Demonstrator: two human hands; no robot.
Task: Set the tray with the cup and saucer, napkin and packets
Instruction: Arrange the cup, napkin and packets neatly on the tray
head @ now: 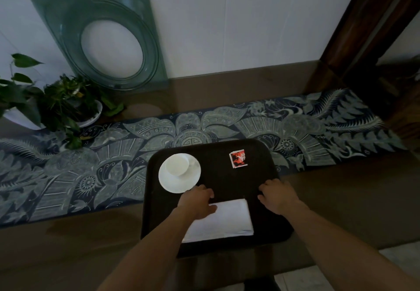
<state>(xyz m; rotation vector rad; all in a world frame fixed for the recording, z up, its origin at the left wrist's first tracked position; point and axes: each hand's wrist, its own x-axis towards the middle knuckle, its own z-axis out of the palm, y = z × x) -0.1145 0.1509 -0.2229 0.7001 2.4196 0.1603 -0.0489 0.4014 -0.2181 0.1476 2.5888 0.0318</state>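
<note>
1. My feed is dim throughout, with a cool bluish cast.
2. The white wall (238, 22) is the brightest area; the dark tray (227, 177) loses nearly all detail.
3. The cup (177, 164), saucer (179, 185) and napkin (229, 220) show nearly flat white.
4. Shadows are soft, with no hard edges.
5. The glossy tabletop (227, 90) gives faint reflections.
6. Wide-angle bending curves the door frame (354, 38); the corners look soft.

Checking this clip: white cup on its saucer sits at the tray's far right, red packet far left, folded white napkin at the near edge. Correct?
Not quite: the sides are swapped. In the head view the white cup on its white saucer sits far left on the dark tray, the red packet far right. The folded white napkin is at the near edge.
</note>
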